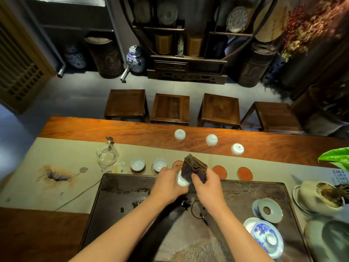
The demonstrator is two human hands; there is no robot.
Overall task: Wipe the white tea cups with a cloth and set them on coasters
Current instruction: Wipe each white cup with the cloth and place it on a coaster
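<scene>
White cup [181,180] sits in my left hand [168,184], fingers curled round it, just above the far edge of the dark tray [120,188]. My right hand [206,183] grips a folded brown cloth [194,168], pressed against the cup. Beyond the tray, on the runner [71,148], two cups [138,164] [160,164] stand upright on coasters; three more coasters [177,163] [220,171] [244,173] carry nothing. Further beyond the tray, three cups [179,134] [211,139] [237,149] rest upside down on the bare wood counter [113,129]. Glass pitcher [107,156] stands left of the coasters.
</scene>
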